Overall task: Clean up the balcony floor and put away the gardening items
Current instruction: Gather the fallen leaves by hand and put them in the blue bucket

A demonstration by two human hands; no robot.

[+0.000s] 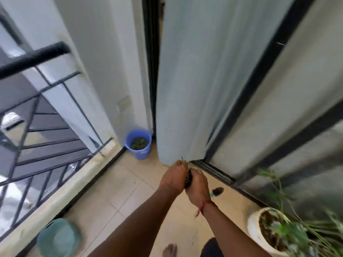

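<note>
The left hand [173, 178] and right hand [197, 188] are clasping plant debris [188, 179] between curled fingers, likely needing dropping into the blue bucket [138, 143] beyond the fingertips

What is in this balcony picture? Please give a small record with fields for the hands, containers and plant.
place: balcony, tiled floor, railing at left
left hand: grips the dark bundle
right hand: grips the same bundle
bundle identity: too blurred to tell
blue bucket: far corner, green scraps inside
white pot: lower right, holds a plant
green container: lower left, blurred
small dark object: on the floor, unclear
</note>
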